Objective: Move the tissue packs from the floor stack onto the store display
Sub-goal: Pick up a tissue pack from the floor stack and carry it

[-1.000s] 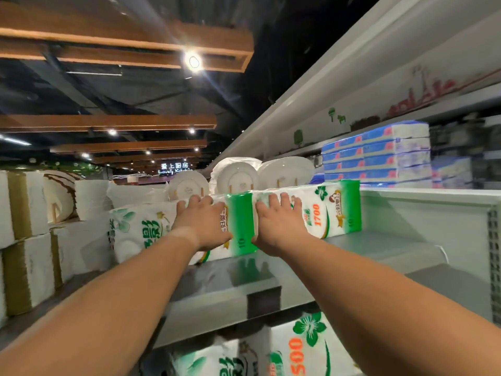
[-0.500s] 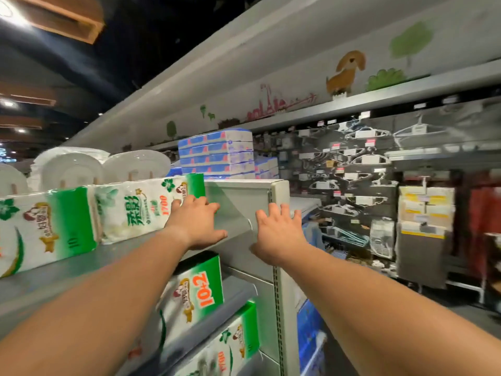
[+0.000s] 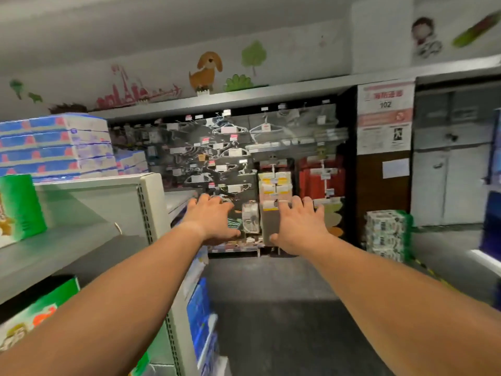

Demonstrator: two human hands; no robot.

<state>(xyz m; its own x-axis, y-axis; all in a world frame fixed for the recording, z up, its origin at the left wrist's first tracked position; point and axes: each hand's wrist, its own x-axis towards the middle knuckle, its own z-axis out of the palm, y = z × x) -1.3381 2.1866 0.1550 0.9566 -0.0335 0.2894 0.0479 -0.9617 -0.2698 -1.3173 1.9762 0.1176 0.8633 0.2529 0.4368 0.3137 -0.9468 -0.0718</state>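
Note:
Both arms reach forward over the aisle with nothing in them. My left hand and my right hand are spread, palms down, fingers relaxed. The grey display shelf is at the left, and a green-and-white tissue pack stands at its far left end. More green packs sit on the level below. A floor stack of green-and-white tissue packs stands at the right, beyond my right hand.
Blue-and-white tissue boxes are piled on top of the shelf unit. A wall rack of hangers and small goods faces me across the dark floor. A brown pillar with a notice and grey doors stand at the right.
The view has swung right, away from the shelf toward the aisle. Both hands have left the tissue pack and the shelf end and now hang empty in the air.

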